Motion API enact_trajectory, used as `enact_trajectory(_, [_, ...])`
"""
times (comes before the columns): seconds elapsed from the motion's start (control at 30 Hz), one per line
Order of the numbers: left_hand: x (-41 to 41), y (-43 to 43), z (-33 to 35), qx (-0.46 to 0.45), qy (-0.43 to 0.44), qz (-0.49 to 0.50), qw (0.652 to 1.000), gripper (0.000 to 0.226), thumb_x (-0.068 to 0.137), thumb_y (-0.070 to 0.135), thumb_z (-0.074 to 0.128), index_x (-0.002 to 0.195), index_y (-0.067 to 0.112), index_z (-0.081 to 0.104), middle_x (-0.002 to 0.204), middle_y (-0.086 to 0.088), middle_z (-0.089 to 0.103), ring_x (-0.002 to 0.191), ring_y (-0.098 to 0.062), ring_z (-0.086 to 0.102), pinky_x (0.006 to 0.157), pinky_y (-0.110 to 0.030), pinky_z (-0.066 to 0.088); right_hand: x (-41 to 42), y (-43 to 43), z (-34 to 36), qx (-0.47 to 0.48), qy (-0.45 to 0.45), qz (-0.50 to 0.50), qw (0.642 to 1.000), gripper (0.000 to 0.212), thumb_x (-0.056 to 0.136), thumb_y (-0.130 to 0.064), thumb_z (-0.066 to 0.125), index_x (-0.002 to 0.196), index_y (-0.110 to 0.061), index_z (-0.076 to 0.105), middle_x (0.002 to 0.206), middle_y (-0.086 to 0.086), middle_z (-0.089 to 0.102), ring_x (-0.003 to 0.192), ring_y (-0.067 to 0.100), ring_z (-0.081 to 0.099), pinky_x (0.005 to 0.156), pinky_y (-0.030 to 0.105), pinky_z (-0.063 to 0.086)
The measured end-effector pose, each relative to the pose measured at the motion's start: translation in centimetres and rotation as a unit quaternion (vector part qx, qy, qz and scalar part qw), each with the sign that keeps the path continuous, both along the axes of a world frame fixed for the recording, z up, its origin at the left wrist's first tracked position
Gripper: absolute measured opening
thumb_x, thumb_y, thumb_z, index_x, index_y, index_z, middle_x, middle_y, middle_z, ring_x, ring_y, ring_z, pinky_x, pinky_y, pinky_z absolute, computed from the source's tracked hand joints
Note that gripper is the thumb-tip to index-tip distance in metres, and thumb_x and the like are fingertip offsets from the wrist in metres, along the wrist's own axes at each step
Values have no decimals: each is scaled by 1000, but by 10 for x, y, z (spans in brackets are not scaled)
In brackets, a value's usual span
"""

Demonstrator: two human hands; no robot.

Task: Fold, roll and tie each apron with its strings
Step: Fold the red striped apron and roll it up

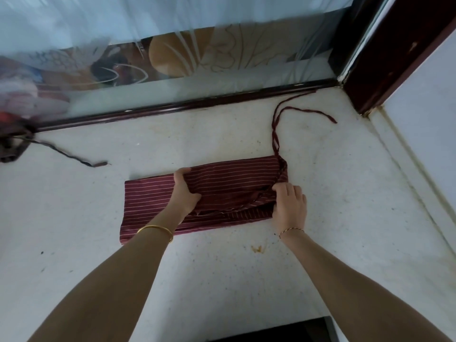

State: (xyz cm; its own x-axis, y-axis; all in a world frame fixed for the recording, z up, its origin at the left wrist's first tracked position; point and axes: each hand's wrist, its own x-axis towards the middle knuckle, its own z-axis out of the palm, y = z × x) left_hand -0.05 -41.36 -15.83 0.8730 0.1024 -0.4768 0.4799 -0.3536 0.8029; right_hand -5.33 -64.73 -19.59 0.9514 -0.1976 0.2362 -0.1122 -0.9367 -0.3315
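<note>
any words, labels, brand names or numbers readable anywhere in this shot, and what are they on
No readable text anywhere in this view.
striped apron: only thin pale stripes, no label or tag showing.
glass panel: an etched curving pattern, no letters.
counter: specks and a small stain, no print.

The fingertips of the left hand (183, 191) vanish under a fold of the apron (153, 198). The right hand (290, 206) covers its own thumb, so its hold cannot be told. A dark thing (11, 146) at the left edge is cut off and blurred. Shapes behind the glass (172, 70) are smeared.
</note>
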Motion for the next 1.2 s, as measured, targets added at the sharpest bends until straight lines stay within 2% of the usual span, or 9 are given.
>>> enact_trajectory(0.37, [-3,-8,-15,3,13,-59,998,71,81,-21,46,137,22,37,126,-8,46,89,-18,58,56,-19,50,-9,-32,-13,-30,-18,61,998,34,55,23,54,74,-4,57,81,11,58,74,31,53,54,25,36])
enact_trajectory(0.47, [-4,-11,-16,47,0,-111,993,75,81,-19,50,141,21,32,139,-8,38,114,-27,53,77,-25,54,-10,-33,-14,-37,-6,37,999,29,58,18,62,78,-3,60,92,13,62,81,34,57,57,30,46])
enact_trajectory(0.57, [-4,-15,-16,135,-25,-185,973,77,82,-13,54,147,16,24,149,-10,30,136,-29,33,110,-40,36,-13,-31,-15,-35,46,8,998,28,59,15,68,79,-4,61,100,13,63,87,37,58,64,39,50])
enact_trajectory(0.7, [-3,-22,-12,228,-47,-252,939,78,86,-5,56,150,11,16,153,-10,26,140,-30,24,116,-38,16,-9,-31,2,41,108,-55,992,14,75,6,61,72,-7,66,105,8,64,101,35,52,75,38,43])
enact_trajectory(0.8, [-2,-27,-11,235,-50,-268,933,78,88,-6,49,152,12,9,155,-10,21,141,-31,19,116,-39,14,6,-19,19,55,61,-31,996,18,83,-3,57,93,-7,71,129,11,57,123,34,45,99,43,41])
enact_trajectory(0.9, [-5,-30,-10,261,-46,-248,932,74,88,-1,50,151,13,14,156,-12,16,141,-34,15,116,-41,16,25,3,23,-16,127,79,989,47,96,-20,44,142,-10,39,155,10,24,143,30,20,117,44,20])
enact_trajectory(1.03, [-15,-41,-11,419,-115,-122,893,55,92,15,46,145,13,29,156,-18,7,143,-36,10,117,-46,14,29,5,-4,-112,246,117,956,59,101,-44,16,152,-21,-1,160,6,-6,146,29,-3,119,46,5])
enact_trajectory(1.13, [-18,-55,-28,437,-235,-282,821,58,99,34,22,151,12,11,159,-15,-3,147,-28,-5,120,-43,0,25,0,-18,-126,258,113,951,62,95,-51,-1,151,-24,-4,160,4,-5,146,27,-5,119,45,2])
enact_trajectory(1.2, [-18,-57,-40,436,-205,-367,795,63,95,44,3,152,16,2,159,-10,-9,146,-22,-11,119,-39,-6,24,0,-20,-126,248,110,954,70,88,-52,-9,152,-25,0,160,4,-1,147,27,-2,118,45,2])
